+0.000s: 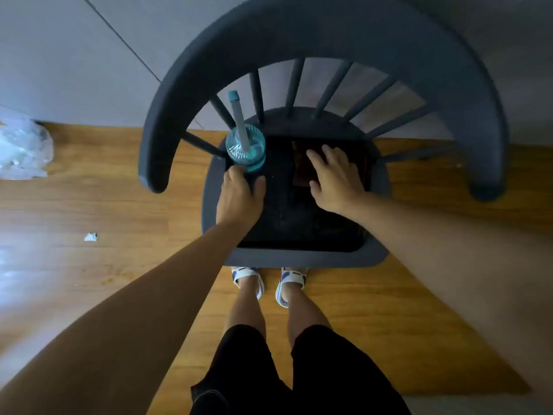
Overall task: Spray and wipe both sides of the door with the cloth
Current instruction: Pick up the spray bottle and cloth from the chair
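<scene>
While the dark chair (323,31) filled the upper middle of the frame, its hard curved back and thin spindles ringed a flat black seat. At the seat's centre the right hand (332,175) lay flat, fingers spread and gripping nothing, on a dark folded cloth (302,163); it looked soft, limp and light, best gathered in a bunch. Left of centre the left hand (239,196) curled round the base of a teal spray bottle (246,151): ribbed clear plastic, probably light, rigid and a little slick, best held around its body. No door was visible.
</scene>
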`<state>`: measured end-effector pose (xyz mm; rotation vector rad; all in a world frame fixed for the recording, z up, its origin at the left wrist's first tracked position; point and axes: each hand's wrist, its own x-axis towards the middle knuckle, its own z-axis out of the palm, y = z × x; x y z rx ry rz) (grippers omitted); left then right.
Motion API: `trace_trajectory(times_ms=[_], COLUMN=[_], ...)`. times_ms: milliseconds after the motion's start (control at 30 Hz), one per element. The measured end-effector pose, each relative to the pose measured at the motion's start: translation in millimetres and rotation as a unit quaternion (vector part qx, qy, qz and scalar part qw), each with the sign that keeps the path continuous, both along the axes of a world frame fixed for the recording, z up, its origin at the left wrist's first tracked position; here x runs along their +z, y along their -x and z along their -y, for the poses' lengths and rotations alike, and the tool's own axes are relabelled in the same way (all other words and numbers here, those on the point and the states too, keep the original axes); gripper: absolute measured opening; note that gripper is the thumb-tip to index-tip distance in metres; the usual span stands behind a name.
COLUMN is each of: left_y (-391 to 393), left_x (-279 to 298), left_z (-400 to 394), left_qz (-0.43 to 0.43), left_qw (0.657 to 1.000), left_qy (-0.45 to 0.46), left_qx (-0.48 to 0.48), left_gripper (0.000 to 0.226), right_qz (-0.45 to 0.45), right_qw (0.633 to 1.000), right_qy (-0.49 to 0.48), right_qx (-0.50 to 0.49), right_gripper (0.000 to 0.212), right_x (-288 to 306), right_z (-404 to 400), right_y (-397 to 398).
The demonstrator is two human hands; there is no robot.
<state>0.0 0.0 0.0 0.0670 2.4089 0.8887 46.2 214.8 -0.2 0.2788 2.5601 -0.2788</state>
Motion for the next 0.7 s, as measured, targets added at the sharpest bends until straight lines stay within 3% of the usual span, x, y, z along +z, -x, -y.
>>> trace_trajectory(times_ms=[200, 367, 500, 700], left_y=[11.8, 39.2, 52.4, 56.4], left_x=[-20.3, -24.2, -15.9, -18.0], left_z=[-3.6, -3.0, -10.5, -19.3], left_qz=[-0.118, -0.157, -0.202, -0.177], left_qw=[0.979, 0.969, 0.952, 0.962], left_qy=[-0.070, -0.161, -0.211, -0.197], left_qx=[0.149, 0.102, 0.090, 0.069], left_gripper=[0.070, 0.089, 0.090, 0.100], right_qz=[0.024, -0.022, -0.033, -0.093], right_qw=[1.000, 1.000, 0.998, 0.994], right_qy=[-0.014, -0.014, -0.009, -0.024], right_qx=[0.007, -0.004, -0.061, -0.049], right_gripper=[0.086, 0.095, 0.103, 0.079], right_x=[-35.9, -51.1, -57.9, -70.0], right_z=[-18.1, -25.8, -23.5, -14.8], right_y=[11.2, 12.2, 12.3, -5.9])
